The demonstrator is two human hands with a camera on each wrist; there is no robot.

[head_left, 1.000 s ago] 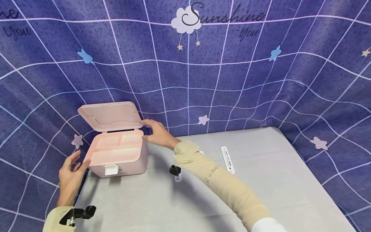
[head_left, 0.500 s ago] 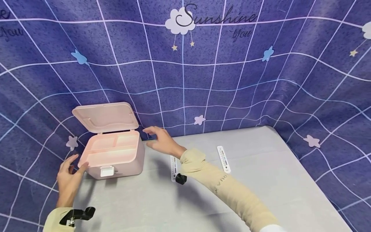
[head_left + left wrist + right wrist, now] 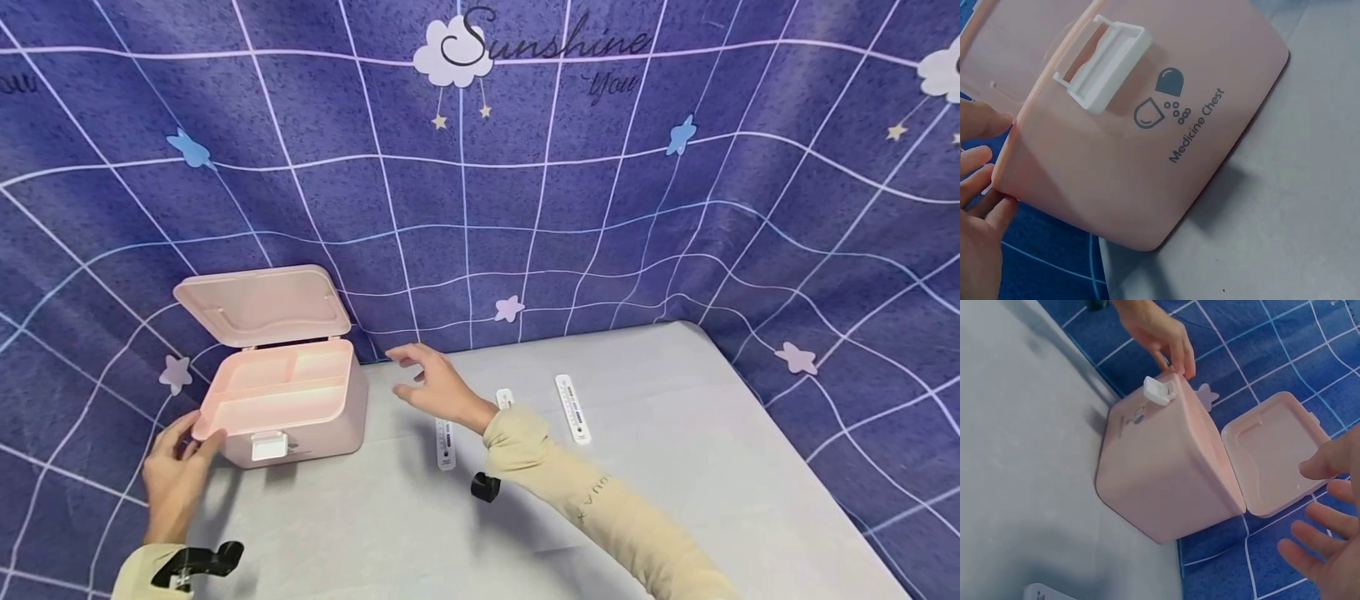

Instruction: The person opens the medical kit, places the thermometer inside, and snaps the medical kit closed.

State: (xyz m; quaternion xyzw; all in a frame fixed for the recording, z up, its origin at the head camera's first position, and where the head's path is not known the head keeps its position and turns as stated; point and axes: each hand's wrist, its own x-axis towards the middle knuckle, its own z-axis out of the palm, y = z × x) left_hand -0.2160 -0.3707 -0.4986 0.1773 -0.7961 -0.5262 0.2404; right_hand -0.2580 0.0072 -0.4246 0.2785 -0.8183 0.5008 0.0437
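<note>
A pink medicine chest [image 3: 296, 421] stands at the table's left with its lid [image 3: 266, 307] raised. Its top tray [image 3: 285, 404] has divided compartments, and a white latch [image 3: 1107, 69] sits on the front. At the front left corner, my left hand [image 3: 172, 479] pinches the rim between thumb and fingers, as the left wrist view shows. My right hand [image 3: 442, 392] hovers right of the chest, apart from it, fingers loosely bent and holding nothing. In the right wrist view its fingers [image 3: 1316, 540] are spread.
White strips with printed scales lie right of the chest: one [image 3: 446, 446] below my right hand, one [image 3: 505, 398] partly behind the sleeve, another [image 3: 573, 408] farther right. A blue patterned curtain [image 3: 525, 192] hangs behind the grey-covered table [image 3: 675, 467].
My right hand has moved away from the chest's right side, rightward and nearer. My left fingers have closed in on the front left corner. The head view has turned slightly right.
</note>
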